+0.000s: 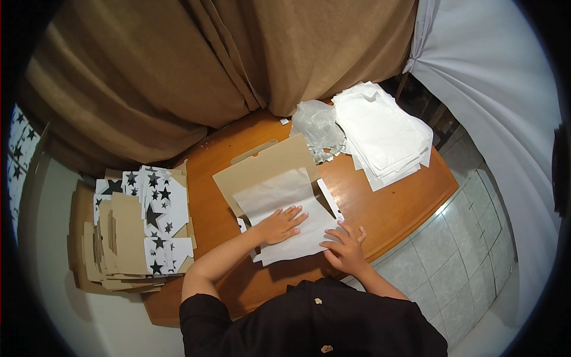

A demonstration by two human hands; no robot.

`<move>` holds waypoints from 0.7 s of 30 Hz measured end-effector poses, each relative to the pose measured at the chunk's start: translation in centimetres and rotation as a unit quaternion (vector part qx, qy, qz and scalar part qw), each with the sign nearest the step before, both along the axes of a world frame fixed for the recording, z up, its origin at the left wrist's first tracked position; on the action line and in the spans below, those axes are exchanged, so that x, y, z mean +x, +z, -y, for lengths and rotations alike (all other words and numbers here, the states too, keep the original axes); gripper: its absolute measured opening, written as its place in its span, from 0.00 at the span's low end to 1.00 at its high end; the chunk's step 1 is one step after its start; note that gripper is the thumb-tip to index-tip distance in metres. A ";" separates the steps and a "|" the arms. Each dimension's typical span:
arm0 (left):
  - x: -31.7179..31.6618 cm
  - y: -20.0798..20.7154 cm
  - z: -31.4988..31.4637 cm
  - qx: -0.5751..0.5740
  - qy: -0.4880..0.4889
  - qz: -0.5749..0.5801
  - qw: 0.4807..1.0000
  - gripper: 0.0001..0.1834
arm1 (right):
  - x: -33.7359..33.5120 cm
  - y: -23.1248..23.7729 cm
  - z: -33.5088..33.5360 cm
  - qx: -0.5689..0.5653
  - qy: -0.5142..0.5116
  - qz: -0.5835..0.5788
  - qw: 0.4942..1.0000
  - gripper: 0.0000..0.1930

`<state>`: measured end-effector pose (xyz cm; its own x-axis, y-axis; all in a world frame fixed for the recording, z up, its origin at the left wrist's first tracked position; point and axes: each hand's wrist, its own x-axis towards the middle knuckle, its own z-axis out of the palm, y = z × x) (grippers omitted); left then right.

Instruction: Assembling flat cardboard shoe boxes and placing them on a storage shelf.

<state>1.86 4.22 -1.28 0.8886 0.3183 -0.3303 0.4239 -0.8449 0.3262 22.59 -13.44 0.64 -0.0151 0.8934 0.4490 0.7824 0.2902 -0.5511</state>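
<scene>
An open cardboard box, brown inside with a raised lid, sits before me on the wooden table. White tissue paper lines it, running up onto the lid and over the near edge. My left hand lies flat on the paper with its fingers spread. At the box's right near corner, my right hand has its fingers apart and bent, touching the edge of the paper. A white side flap stands up on the box's right; the paper covers most of the box's bottom.
Flattened star-printed cardboard boxes are piled at the table's left end. A stack of white paper sheets lies at the far right, beside a crumpled clear plastic bag. Brown curtains hang along the table's far edge.
</scene>
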 end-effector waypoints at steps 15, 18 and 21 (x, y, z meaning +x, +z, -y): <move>0.8 -7.0 -1.7 -0.132 0.015 -0.026 0.991 0.36 | 7.6 -7.2 -23.0 -0.181 -0.177 -0.031 0.967 0.12; 0.5 -4.7 -0.6 -0.064 0.010 -0.058 0.996 0.35 | 7.3 -8.7 -25.8 -0.197 -0.217 0.000 0.956 0.13; -0.1 -5.1 0.0 -0.009 -0.012 -0.101 0.995 0.34 | 7.9 -10.0 -27.3 -0.166 -0.215 0.017 0.962 0.12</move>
<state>1.72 4.20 -6.38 0.8107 0.2904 -0.5083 0.4622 -0.8505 0.2512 30.50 13.82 -9.31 0.3791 0.9142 0.1433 0.8096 -0.2526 -0.5299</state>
